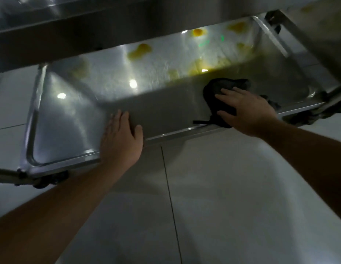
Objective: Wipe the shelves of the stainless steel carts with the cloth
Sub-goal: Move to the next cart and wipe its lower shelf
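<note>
The bottom shelf (pixel 74 119) of a stainless steel cart fills the middle of the head view, low above the floor. Yellow smears (pixel 140 51) spot its far half. A dark cloth (pixel 216 92) lies bunched on the near right part of the shelf. My right hand (pixel 244 109) presses flat on the cloth with its fingers spread. My left hand (pixel 122 138) rests flat over the shelf's front rim, fingers straight and pointing inward, holding nothing.
The cart's upper shelf (pixel 70 21) hangs over the far side of the bottom shelf. Cart posts and casters stand at the front left corner (pixel 42 180) and the right corner (pixel 306 117). Pale floor tiles (pixel 232 197) spread in front.
</note>
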`<state>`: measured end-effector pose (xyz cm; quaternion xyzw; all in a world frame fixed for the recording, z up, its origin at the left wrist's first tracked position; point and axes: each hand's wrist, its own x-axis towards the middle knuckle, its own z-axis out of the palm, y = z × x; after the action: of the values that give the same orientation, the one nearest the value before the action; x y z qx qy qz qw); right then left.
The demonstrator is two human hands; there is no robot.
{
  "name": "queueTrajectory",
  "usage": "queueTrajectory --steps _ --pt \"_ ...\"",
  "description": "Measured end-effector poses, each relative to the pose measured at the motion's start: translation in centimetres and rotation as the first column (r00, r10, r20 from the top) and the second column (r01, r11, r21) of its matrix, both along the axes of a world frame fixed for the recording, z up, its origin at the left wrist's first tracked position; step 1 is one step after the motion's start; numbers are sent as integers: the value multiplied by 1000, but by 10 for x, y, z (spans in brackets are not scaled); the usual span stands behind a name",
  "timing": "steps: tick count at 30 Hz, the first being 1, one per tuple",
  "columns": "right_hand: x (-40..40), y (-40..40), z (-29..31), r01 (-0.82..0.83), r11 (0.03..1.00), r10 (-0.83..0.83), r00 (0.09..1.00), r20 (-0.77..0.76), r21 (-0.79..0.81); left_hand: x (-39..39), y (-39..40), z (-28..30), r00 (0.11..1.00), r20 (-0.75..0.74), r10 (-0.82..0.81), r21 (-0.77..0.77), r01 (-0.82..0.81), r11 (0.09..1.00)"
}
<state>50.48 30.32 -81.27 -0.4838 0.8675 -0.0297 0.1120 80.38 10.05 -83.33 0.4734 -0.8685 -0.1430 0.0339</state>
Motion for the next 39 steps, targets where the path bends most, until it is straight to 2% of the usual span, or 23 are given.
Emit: queueTrajectory --steps 4,7,9,12,15,18,21,22,24,26,30,35,39 --pt "-72 50 4 221 975 -221 975 -14 31 0 5 -2 1000 13 -3 -70 4 998" --pt "-103 70 1 426 904 -424 904 -59 30 -2 7 -3 1000 13 -6 -82 7 997" --pt "-105 62 -2 515 857 -513 855 -75 20 -2 7 -5 1000 23 -14 -93 16 996" --pt "-87 26 -2 587 809 -587 809 -1 38 -2 7 -7 999 28 -17 -121 20 992" --pt "-34 -27 -4 453 891 -453 890 49 -3 -1 7 -9 999 30 -16 -140 20 990" --pt "46 -92 -11 137 988 -133 990 52 -72 -1 8 -9 1000 22 -11 -144 14 990" --pt "102 -142 -14 -237 967 243 968 66 -88 -1 9 -7 1000 10 -5 -145 6 989" --pt "108 -151 -14 -310 947 316 946 65 -87 -1 9 -7 1000 13 -2 -138 4 990" --pt "104 -156 -16 -346 933 351 935 42 -95 -1 8 -6 1000 18 0 -123 2 992" --pt "82 -148 -16 -280 952 284 959 16 -126 0 6 -7 1000 27 5 -126 -1 992" --pt "-12 -102 -10 -3 993 4 1000 7 -114 1 3 -11 999 49 -1 -142 8 990" --pt "-125 -4 -5 391 915 -396 918 -34 -98 1 4 -12 998 59 -15 -150 24 988" --pt "-137 11 1 456 890 -456 890 -13 -7 -1 6 -10 998 59 1 -148 8 989"
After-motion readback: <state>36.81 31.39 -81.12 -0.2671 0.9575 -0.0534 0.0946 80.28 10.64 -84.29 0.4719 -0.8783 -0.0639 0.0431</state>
